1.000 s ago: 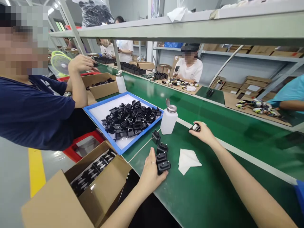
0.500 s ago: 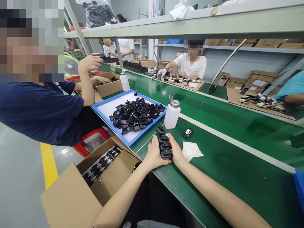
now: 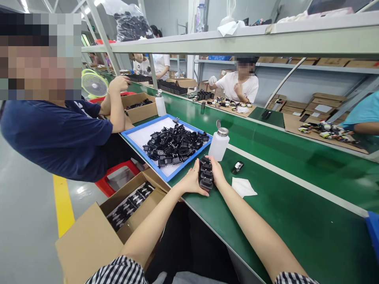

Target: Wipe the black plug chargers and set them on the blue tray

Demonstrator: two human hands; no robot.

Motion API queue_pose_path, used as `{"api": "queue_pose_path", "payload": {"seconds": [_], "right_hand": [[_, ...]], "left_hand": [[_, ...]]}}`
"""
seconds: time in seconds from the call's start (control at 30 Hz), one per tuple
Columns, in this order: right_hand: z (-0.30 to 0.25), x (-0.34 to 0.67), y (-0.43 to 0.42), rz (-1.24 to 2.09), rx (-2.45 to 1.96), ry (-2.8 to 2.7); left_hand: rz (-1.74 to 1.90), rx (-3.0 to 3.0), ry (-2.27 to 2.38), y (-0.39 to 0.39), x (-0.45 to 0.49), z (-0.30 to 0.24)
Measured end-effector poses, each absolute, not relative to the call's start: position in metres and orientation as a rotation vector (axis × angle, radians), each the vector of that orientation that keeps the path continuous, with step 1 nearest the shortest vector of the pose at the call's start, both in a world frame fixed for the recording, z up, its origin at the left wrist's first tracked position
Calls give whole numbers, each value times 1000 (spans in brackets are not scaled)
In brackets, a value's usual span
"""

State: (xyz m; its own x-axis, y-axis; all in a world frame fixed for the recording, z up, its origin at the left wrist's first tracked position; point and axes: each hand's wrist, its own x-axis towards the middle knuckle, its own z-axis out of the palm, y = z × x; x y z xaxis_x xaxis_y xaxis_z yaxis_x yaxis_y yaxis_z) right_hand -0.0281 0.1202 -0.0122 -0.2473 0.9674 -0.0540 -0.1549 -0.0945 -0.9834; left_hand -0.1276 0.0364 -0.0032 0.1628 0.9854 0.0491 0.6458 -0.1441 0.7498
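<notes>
Far left, a person in a navy shirt leans at the bench edge. Below them sits an open brown cardboard box with black parts stacked inside. Next comes a blue-rimmed tray with a white floor, heaped with loose black plugs. Just off its near corner, on the green conveyor belt, the left hand and the right hand cup a short row of black plastic plug adapters from either side, fingers curled against it and squeezing it together. A white plastic dispenser bottle with a metal cap stands just behind. A small black gadget with a pale face and a folded white cloth lie to the right.
</notes>
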Motion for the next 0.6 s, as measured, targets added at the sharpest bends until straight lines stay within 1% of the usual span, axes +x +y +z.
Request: {"api": "queue_pose_path", "payload": {"seconds": [0.17, 0.33, 0.5, 0.6], "right_hand": [[-7, -25, 127, 1484, -1053, -1238], [-9, -15, 106, 1451, -1033, -1218], [-19, -15, 83, 1526, -1087, -1235], [-20, -19, 78, 1591, -1093, -1279]], "left_hand": [[786, 1873, 1519, 40, -130, -6], [819, 1938, 1461, 42, -136, -3], [752, 2060, 1430, 42, -139, -2], [878, 1969, 1455, 38, -136, -4]]}}
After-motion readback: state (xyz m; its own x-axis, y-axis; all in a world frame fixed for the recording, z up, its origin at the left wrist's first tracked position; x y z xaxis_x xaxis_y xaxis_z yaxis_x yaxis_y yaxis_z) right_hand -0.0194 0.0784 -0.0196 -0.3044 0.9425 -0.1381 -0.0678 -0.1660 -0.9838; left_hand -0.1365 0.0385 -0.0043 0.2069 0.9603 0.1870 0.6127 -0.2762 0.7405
